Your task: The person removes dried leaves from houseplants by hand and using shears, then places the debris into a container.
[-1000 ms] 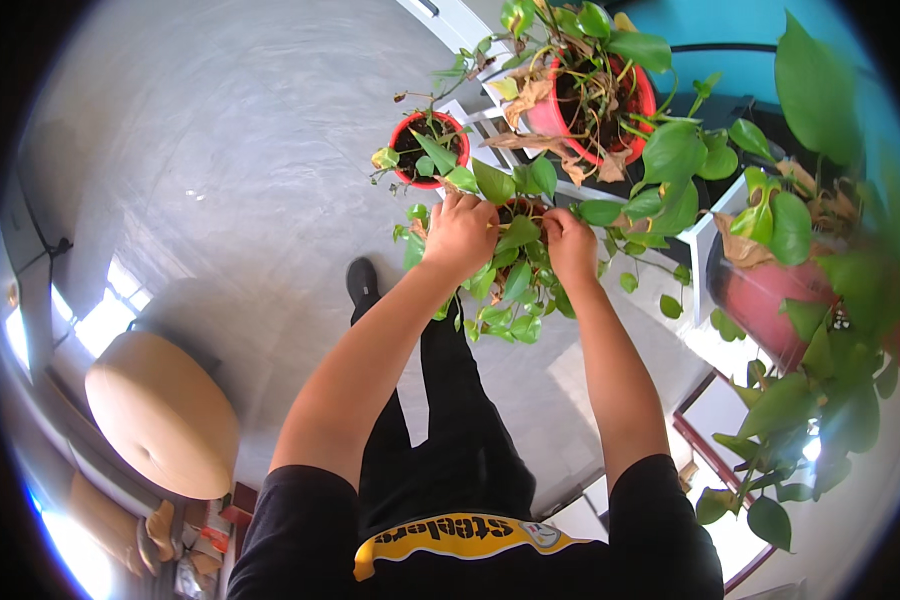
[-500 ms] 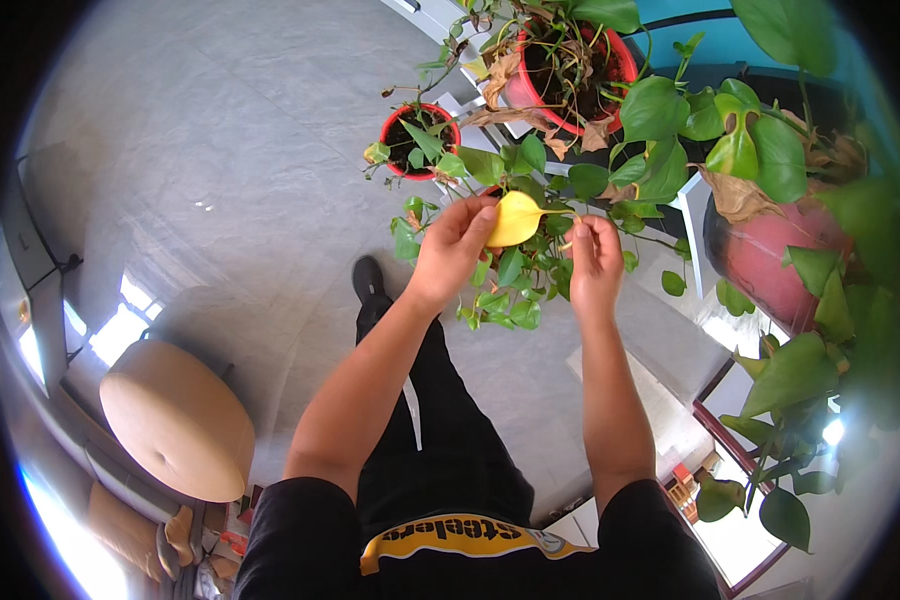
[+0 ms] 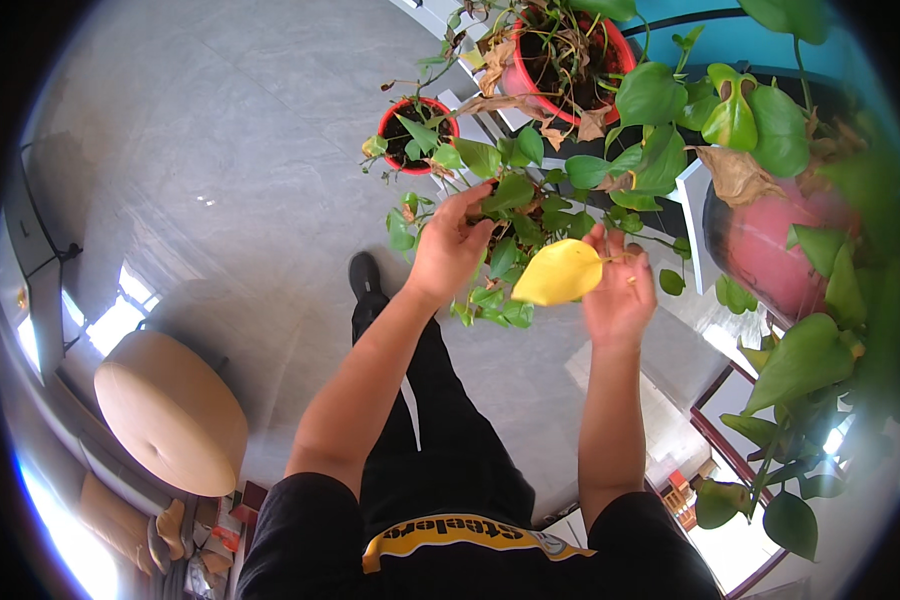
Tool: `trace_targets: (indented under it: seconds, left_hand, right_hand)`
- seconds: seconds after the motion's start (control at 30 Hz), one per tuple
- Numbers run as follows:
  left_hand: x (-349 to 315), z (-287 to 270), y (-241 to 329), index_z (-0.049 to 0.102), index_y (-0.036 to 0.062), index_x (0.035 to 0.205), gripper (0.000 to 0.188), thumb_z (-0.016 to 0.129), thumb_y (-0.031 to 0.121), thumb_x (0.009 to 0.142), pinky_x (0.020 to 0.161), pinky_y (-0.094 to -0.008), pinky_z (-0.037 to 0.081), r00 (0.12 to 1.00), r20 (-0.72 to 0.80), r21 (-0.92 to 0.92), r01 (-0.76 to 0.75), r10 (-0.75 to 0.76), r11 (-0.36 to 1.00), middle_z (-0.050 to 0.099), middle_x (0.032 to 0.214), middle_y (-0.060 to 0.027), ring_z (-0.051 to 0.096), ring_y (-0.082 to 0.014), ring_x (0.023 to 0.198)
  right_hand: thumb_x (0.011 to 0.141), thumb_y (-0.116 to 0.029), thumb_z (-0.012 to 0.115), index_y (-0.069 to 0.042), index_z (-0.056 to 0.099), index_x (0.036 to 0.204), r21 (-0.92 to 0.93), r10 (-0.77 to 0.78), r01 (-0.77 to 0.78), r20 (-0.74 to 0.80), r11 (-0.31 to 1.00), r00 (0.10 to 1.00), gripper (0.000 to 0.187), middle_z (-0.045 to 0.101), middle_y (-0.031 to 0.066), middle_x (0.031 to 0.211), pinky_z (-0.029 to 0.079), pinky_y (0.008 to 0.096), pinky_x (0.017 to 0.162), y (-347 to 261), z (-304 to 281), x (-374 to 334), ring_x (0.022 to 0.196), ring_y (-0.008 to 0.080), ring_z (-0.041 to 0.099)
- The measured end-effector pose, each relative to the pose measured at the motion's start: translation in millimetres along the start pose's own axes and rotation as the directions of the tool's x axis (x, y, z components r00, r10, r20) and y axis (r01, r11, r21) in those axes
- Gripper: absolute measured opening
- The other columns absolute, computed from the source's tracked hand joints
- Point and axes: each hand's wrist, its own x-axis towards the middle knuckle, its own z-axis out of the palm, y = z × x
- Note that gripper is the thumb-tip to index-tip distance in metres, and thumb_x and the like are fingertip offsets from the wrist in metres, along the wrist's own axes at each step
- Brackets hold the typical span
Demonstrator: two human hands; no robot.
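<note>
A yellow leaf (image 3: 560,273) hangs by its stalk from my right hand (image 3: 618,295), its blade pointing left toward the other hand. My left hand (image 3: 448,250) is at the left side of a leafy green potted plant (image 3: 515,240), thumb and forefinger apart, with nothing seen between them. Its fingertips touch or nearly touch the green leaves, which partly hide them. Most of this plant's pot is covered by foliage and hands.
A small red pot (image 3: 417,135) stands beyond my left hand, and a bigger red pot (image 3: 575,70) with withered leaves is behind. At right is a large reddish pot (image 3: 785,245) with trailing leaves. A beige stool (image 3: 170,415) stands at lower left on the grey floor (image 3: 240,180).
The yellow leaf has left my left fingers and moved right and nearer with my right hand. My left hand has opened and reaches slightly farther into the green leaves.
</note>
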Motion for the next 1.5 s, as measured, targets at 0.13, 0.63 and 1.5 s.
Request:
trace_targets:
  seconds: [0.13, 0.63, 1.5]
  left_hand:
    - [2.5, -9.7, 7.5, 0.065, 0.0047, 0.131, 0.034, 0.064, 0.002, 0.097, 0.092, -0.0321, 0.052, 0.991, 0.039, 0.211, -0.132, 0.126, 0.969, 0.067, 0.119, -0.0063, 0.06, -0.0146, 0.101]
    - [34.7, -13.2, 14.0, 0.055, 0.0015, 0.144, 0.044, 0.05, -0.004, 0.1, 0.106, -0.0311, 0.047, 0.942, 0.326, -0.306, 0.187, -0.082, 0.933, 0.062, 0.14, -0.0068, 0.059, -0.0156, 0.125]
    - [-17.8, 12.1, -25.5, 0.072, 0.001, 0.108, 0.023, 0.061, 0.0, 0.088, 0.074, -0.0452, 0.058, 0.964, 0.126, 0.578, -0.262, 0.232, 0.773, 0.071, 0.097, -0.0228, 0.07, -0.0407, 0.082]
  right_hand:
    - [0.099, -0.02, 0.066, -0.011, 0.068, 0.1, 0.029, -0.041, 0.047, -0.174, 0.998, 0.984, 0.009, 0.072, 0.0046, 0.093, 0.053, 0.0467, 0.105, -13.4, -16.5, 12.1, 0.106, 0.027, 0.068]
    - [0.095, -0.027, 0.062, -0.012, 0.073, 0.114, -0.801, 0.18, 0.067, -0.052, -0.595, 0.982, 0.027, 0.075, 0.0149, 0.108, 0.058, 0.0484, 0.08, 78.5, -17.2, 110.0, 0.096, 0.0369, 0.073]
    - [0.082, -0.011, 0.076, -0.014, 0.075, 0.089, -0.742, -0.226, 0.235, 0.462, -0.628, 0.858, 0.008, 0.069, 0.0015, 0.096, 0.057, 0.0399, 0.061, 8.6, -29.3, 0.1, 0.074, 0.0256, 0.07]
